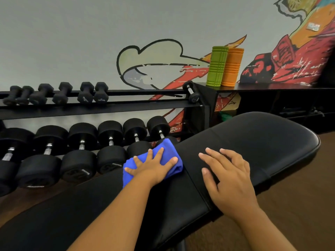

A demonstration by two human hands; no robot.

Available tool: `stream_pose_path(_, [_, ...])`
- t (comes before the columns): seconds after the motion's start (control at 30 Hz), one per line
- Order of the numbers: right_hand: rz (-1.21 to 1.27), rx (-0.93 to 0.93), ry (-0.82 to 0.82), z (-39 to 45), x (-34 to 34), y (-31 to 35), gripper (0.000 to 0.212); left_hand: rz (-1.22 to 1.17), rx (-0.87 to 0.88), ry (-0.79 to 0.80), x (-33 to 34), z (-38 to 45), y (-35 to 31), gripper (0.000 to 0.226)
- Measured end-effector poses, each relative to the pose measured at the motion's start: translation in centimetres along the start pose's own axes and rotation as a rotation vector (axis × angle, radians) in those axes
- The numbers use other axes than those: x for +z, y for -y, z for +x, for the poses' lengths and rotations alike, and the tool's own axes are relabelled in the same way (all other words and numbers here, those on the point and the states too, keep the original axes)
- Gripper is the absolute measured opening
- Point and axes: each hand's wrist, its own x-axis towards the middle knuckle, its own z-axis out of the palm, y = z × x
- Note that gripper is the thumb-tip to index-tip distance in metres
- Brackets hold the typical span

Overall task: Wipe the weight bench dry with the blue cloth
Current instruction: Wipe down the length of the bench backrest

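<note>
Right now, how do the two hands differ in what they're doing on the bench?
The left hand presses flat on the blue cloth at the bench's far edge; the right hand rests bare on the bench, nearer its rounded end. Both have fingers spread, palms down.

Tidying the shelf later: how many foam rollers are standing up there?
2. The green foam roller stands upright on the black shelf; the orange foam roller stands right beside it. None seem hidden.

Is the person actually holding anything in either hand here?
Nothing is gripped. The left hand presses flat, fingers spread, on top of the folded blue cloth; the right hand rests open on the black padded weight bench.
</note>
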Motion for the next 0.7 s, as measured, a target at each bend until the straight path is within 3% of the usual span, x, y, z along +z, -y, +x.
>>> stream_pose_path(0.33, [0.121, 0.045, -0.098, 0.1, 0.4, 0.0, 0.050, 0.114, 0.371, -0.021, 3.0, -6.3, -0.1, 0.072])
stream_pose_path(0.53, [0.209, 0.034, -0.212, 0.0, 0.6, 0.1, 0.050, 0.029, 0.184, -0.034, 1.1, -0.8, -1.6, 0.075])
stream_pose_path(0.7, [0.437, 0.004, -0.436, -0.4, 1.0, -0.5, 0.052, -0.024, -0.009, -0.023, 0.3, 0.1, -2.0, 0.078])
